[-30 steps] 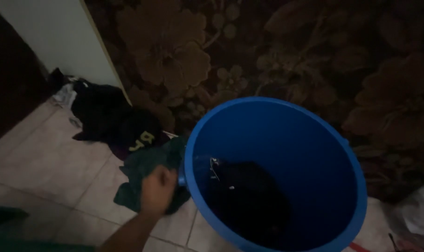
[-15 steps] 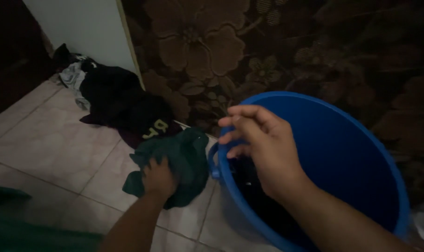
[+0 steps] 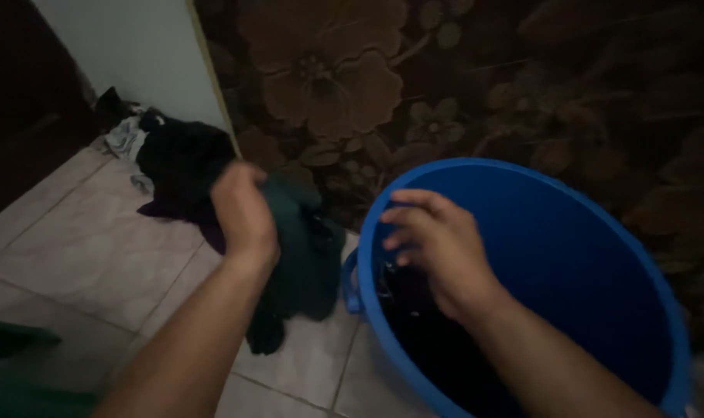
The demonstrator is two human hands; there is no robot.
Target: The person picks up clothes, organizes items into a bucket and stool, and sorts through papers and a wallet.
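L hand (image 3: 242,210) is closed on the dark green cloth (image 3: 301,255), now lifted off the tile floor (image 3: 81,255) vs half a sec ago, hanging beside the blue bucket (image 3: 599,255). R hand (image 3: 437,246) is loosely open, empty, lowered to the rim. Cloth looks headed in w/ the dark clothes (image 3: 414,325).

Your left hand (image 3: 242,210) and right hand (image 3: 437,246) are bare, with no gloves, rings or watch showing in the dim light. Both your forearms are uncovered to the frame edge, no sleeves in sight.
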